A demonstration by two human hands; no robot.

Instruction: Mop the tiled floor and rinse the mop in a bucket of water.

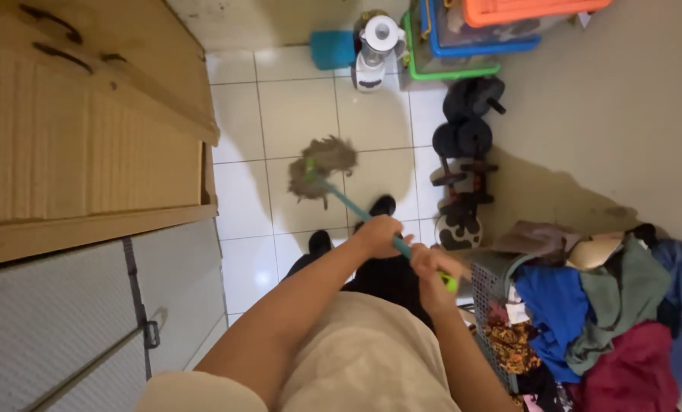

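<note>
We grip the light, stiff teal-handled string mop (322, 169) with both hands, left hand (377, 233) above right hand (432, 268), its soft head on the white tiled floor (295, 107).

Mop (322, 166): grey-brown head, teal handle, green end. Floor (303, 107): white tiles. Crates (471, 30): orange, blue, green. Weights (463, 137): black.

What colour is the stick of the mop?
The mop handle is teal blue with a bright green tip, gripped by the left hand and right hand. Head view.
</note>
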